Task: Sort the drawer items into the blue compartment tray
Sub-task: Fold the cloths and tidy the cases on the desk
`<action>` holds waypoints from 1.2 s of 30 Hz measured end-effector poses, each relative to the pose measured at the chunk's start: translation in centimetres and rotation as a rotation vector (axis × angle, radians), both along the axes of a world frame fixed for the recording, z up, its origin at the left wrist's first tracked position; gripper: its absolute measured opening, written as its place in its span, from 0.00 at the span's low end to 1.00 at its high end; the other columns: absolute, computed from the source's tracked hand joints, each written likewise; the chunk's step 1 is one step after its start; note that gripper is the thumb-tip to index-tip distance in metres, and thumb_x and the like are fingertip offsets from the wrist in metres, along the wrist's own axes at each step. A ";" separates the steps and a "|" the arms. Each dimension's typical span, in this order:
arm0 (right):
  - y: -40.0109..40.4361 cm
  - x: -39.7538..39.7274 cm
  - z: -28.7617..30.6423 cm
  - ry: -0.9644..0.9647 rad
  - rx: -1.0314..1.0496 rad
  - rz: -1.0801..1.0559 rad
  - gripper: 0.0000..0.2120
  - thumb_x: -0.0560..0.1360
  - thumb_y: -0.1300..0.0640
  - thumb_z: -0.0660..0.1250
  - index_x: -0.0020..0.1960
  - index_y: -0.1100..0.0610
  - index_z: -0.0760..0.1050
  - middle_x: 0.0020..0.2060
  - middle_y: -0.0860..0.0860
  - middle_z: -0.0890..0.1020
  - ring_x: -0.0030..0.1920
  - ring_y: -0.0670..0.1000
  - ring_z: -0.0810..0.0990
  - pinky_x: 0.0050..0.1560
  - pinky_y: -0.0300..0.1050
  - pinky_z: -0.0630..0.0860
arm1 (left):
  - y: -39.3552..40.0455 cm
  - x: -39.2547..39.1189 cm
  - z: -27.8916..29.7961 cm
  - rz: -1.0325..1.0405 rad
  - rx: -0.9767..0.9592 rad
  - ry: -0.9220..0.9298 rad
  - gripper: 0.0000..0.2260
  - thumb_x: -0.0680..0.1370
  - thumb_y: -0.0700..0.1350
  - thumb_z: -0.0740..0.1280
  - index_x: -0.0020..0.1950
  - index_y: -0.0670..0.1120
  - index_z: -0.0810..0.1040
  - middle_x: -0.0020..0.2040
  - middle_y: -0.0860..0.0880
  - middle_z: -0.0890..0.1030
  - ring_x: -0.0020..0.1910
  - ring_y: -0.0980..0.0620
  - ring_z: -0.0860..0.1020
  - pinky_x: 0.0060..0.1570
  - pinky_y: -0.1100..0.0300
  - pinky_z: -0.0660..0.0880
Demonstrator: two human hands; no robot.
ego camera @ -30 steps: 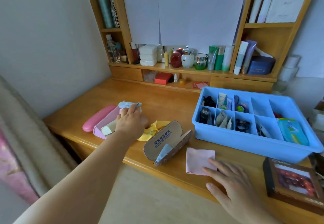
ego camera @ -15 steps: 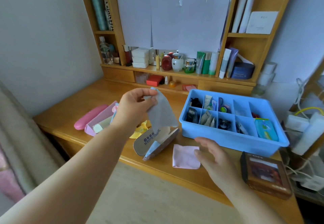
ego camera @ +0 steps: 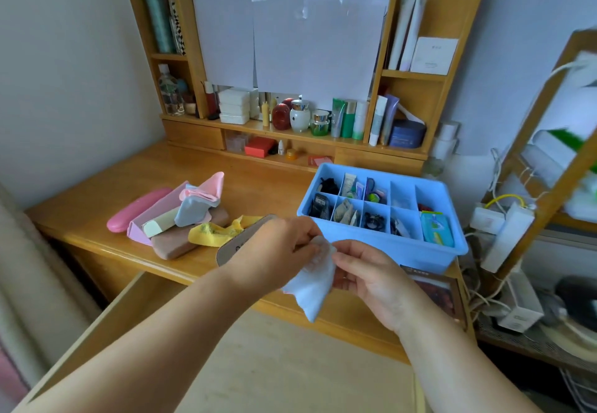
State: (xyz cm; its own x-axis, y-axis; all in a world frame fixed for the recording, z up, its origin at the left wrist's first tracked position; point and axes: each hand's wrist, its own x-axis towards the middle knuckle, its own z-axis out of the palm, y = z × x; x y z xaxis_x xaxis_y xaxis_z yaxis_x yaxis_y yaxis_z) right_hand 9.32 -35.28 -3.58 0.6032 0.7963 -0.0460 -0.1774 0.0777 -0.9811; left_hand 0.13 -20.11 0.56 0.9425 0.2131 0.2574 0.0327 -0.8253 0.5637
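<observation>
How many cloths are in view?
4: a white cloth being held, a grey cloth and a pink cloth on the pile, a yellow cloth beside it. Others may be hidden.

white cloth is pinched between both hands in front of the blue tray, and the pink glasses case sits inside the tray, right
Not quite. The head view shows the long pink glasses case lying on the wooden desk, far left of the blue compartment tray, not inside it. The rest holds: the left hand and right hand both pinch the small white cloth in front of the tray.
</observation>
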 end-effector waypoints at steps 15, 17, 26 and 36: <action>-3.8 0.8 0.4 -0.436 -0.319 0.094 0.02 0.71 0.56 0.72 0.43 0.51 0.81 0.32 0.44 0.80 0.36 0.42 0.76 0.39 0.33 0.72 | 0.5 0.1 -0.5 -0.108 -0.497 0.157 0.04 0.76 0.40 0.69 0.42 0.47 0.81 0.35 0.52 0.83 0.34 0.59 0.79 0.34 0.66 0.75; -3.7 0.8 0.0 -0.481 -0.365 0.051 0.03 0.73 0.52 0.71 0.42 0.50 0.81 0.36 0.45 0.81 0.41 0.43 0.77 0.47 0.39 0.73 | 0.6 0.1 -0.5 -0.080 -0.507 0.159 0.05 0.76 0.42 0.69 0.42 0.48 0.82 0.36 0.52 0.84 0.33 0.60 0.80 0.33 0.68 0.76; -1.5 -0.5 -1.2 -0.432 -0.272 0.027 0.02 0.71 0.56 0.72 0.43 0.53 0.80 0.40 0.47 0.85 0.43 0.45 0.81 0.50 0.47 0.76 | 1.1 0.6 -0.6 -0.008 -0.545 0.124 0.05 0.75 0.42 0.70 0.39 0.49 0.83 0.37 0.49 0.85 0.35 0.51 0.83 0.33 0.63 0.79; -3.7 3.0 -1.0 -0.455 -0.400 -0.228 0.04 0.72 0.53 0.71 0.40 0.52 0.81 0.25 0.48 0.77 0.25 0.43 0.71 0.37 0.41 0.71 | 2.5 0.8 -2.2 0.117 -0.429 0.141 0.05 0.73 0.46 0.73 0.38 0.48 0.82 0.30 0.56 0.82 0.27 0.63 0.76 0.29 0.72 0.72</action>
